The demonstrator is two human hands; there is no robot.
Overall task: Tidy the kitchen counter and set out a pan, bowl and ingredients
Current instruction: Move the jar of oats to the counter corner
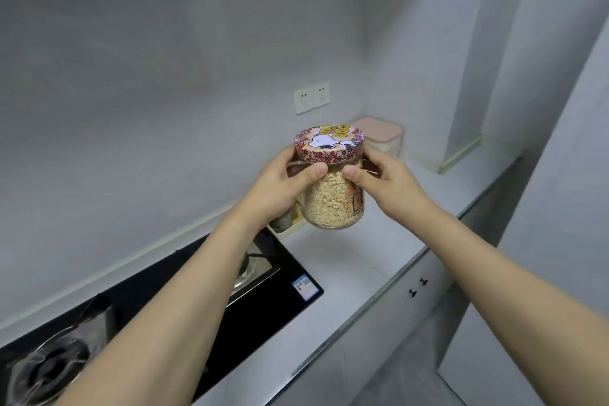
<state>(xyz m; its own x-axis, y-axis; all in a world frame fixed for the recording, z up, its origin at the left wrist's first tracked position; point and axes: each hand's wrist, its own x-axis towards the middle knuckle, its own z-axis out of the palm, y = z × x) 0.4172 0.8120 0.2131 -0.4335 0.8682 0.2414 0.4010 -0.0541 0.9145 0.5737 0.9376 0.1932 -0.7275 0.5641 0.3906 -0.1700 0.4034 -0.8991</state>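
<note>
Both hands' fingers (318,171) | grip oat jar (333,201) | beneath lid (329,143)

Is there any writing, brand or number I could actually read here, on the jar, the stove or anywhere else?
None can be read.
Jar lid: yellow lettering above a cartoon dog, too distorted to read.
Glass jar, held in the left hand and right hand: an orange label on its side, mostly turned away.
Stove: a blue and white sticker, print too small.
Wall sockets: no text visible.
</note>
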